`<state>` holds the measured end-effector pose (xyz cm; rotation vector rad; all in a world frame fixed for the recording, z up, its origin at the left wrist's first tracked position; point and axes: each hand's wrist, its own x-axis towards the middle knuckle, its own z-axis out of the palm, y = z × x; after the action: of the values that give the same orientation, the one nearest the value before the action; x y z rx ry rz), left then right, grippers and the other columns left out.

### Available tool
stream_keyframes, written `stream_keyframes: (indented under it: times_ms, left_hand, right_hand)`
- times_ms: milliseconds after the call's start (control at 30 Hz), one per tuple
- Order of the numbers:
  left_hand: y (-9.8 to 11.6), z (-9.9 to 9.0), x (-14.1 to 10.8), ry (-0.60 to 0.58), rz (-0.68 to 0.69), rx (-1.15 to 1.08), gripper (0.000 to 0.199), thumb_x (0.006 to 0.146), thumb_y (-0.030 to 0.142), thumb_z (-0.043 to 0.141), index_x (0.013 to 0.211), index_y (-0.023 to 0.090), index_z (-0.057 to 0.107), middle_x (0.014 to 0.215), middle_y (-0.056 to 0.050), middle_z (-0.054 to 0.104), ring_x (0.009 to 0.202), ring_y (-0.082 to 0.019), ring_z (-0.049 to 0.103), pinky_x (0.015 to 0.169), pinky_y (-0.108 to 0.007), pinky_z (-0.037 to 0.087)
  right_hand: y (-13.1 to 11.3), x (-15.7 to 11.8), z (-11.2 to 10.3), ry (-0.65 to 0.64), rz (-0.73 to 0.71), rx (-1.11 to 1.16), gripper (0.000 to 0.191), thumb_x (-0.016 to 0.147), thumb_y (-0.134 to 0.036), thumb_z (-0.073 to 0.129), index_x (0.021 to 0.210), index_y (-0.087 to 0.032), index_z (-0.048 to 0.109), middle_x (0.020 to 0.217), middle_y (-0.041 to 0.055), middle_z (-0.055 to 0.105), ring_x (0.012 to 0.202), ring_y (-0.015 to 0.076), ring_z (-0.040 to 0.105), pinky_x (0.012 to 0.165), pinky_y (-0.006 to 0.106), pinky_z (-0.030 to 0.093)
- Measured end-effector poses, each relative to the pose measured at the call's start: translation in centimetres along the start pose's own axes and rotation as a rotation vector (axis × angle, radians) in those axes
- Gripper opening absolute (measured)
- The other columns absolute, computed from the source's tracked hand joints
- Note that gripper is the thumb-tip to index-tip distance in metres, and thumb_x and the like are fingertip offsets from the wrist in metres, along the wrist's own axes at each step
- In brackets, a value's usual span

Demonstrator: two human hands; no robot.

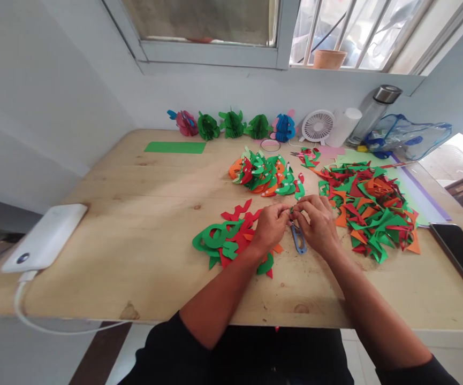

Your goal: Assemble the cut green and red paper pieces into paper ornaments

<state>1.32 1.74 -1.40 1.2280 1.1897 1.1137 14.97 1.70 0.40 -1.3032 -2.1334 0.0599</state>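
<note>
Green paper (292, 210) between hands (272, 224) (317, 218) — plastic pouch (400, 132), blue item (414, 140) inside.

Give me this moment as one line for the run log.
left hand: fingers on small green piece | right hand: fingers on same piece | by right hand: blue tool | nearby: cutouts left, scraps right

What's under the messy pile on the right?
Pale green paper pokes out from under the scrap pile at the right, and wooden table shows along its near edge. Beneath its middle, everything's hidden.

Short black sleeves (171, 348), bare hands (272, 227)
</note>
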Motion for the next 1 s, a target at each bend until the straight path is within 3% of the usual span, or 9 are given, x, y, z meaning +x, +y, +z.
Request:
stream_keyframes:
  times_ms: [300,600,1000]
  left_hand:
    - [-0.1,0.0,0.1,-0.001,0.000,-0.006,0.018,0.076,0.013,0.049,0.076,0.017,0.067,0.069,-0.001,0.066,0.058,-0.010,0.059,0.053,-0.019,0.045]
    - [1.2,0.1,-0.2,-0.031,-0.180,-0.208,0.017,0.076,0.007,0.050,0.078,0.012,0.066,0.061,-0.001,0.062,0.053,-0.008,0.057,0.046,-0.015,0.045]
    - [2.5,-0.3,-0.4,-0.037,-0.266,-0.286,0.014,0.076,0.006,0.054,0.074,0.012,0.066,0.061,0.000,0.064,0.054,-0.007,0.058,0.050,-0.016,0.046]
  right_hand:
    - [-0.3,0.0,0.1,0.024,-0.016,-0.062,0.016,0.085,-0.025,0.049,0.076,-0.022,0.061,0.091,0.0079,0.059,0.090,0.0235,0.047,0.076,0.036,0.038]
    - [-0.4,-0.1,0.6,0.128,-0.060,-0.165,0.015,0.084,-0.022,0.051,0.075,-0.021,0.062,0.088,0.0064,0.060,0.087,0.0220,0.047,0.074,0.034,0.036]
    - [-0.8,-0.1,0.7,0.239,-0.136,-0.260,0.012,0.082,-0.022,0.057,0.073,-0.022,0.063,0.089,0.0045,0.062,0.089,0.0213,0.047,0.073,0.035,0.033]
